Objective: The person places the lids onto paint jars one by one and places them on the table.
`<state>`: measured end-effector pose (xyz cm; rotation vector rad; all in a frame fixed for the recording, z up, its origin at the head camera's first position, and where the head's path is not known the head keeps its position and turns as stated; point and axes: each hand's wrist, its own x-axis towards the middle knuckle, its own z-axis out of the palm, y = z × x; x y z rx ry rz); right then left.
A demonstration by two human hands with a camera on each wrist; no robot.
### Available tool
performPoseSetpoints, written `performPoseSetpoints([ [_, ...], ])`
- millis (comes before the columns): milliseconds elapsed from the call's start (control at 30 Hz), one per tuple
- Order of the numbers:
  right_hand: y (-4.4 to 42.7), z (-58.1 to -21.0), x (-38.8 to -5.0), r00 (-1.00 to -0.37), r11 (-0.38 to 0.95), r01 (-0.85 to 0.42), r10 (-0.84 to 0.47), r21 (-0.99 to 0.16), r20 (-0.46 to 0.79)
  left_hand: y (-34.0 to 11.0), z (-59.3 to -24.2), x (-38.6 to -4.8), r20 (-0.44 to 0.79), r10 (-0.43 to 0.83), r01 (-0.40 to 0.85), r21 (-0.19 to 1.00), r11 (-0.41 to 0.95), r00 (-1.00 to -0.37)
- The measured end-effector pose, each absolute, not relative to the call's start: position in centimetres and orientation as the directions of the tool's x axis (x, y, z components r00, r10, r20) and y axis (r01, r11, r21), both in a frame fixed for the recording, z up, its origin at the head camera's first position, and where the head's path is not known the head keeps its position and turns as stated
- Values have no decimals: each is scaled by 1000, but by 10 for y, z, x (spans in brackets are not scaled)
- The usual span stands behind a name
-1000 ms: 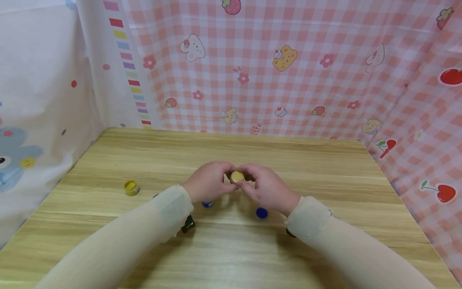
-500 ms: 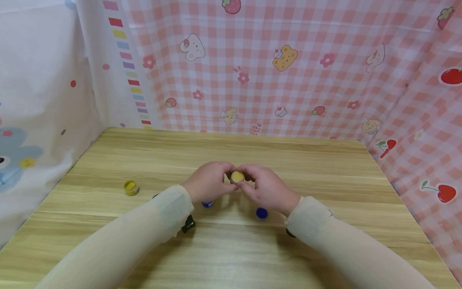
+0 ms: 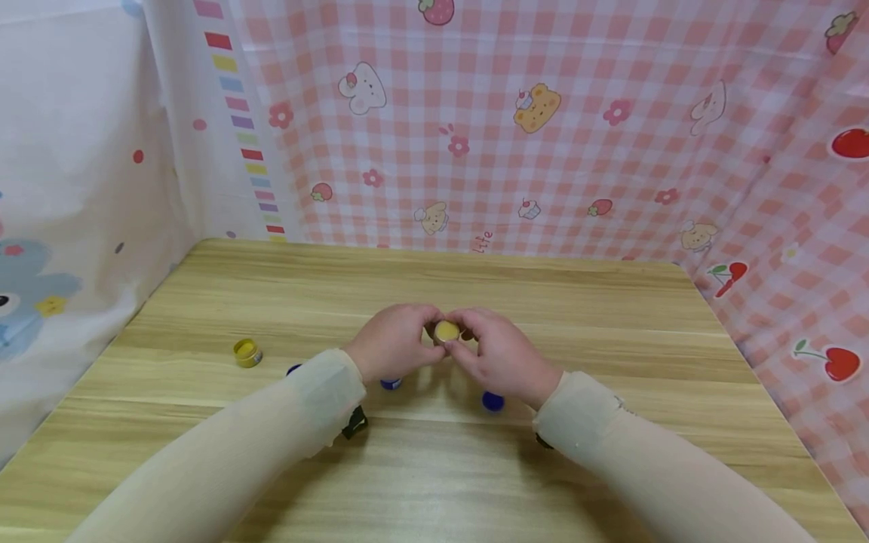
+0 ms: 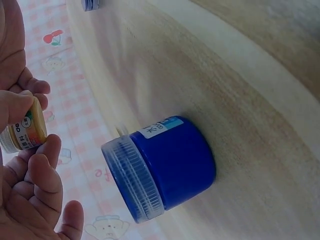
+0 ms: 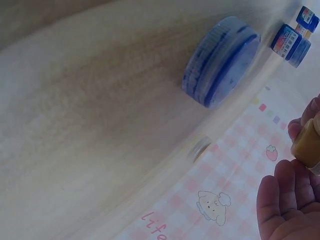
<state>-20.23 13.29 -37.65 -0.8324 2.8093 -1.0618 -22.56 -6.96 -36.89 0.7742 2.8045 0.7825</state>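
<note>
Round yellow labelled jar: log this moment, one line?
left hand, right hand: gripping round yellow labelled plastic jar; wooden table: round blue plastic lid, lidded blue plastic jar

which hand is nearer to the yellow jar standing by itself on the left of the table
Left. The left hand is to the right of the yellow jar, apart from it; the right hand is farther right, beyond the left.

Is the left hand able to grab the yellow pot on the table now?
Probably yes, once it lets go: the left hand holds a small jar together with the right hand. I see nothing standing between that hand and the yellow pot.
</note>
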Motion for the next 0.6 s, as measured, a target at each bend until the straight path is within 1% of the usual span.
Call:
performPoseSetpoints([
  [333,132,-376,-201,-858,629,-475,-488,-615,163,-69,-365,-223,-7,496,427,498,755,-868],
  [600,136,-369,-201,-886,670,-419,-450,-613,114,-77,-360,-225,-56,467,388,475,790,-883],
])
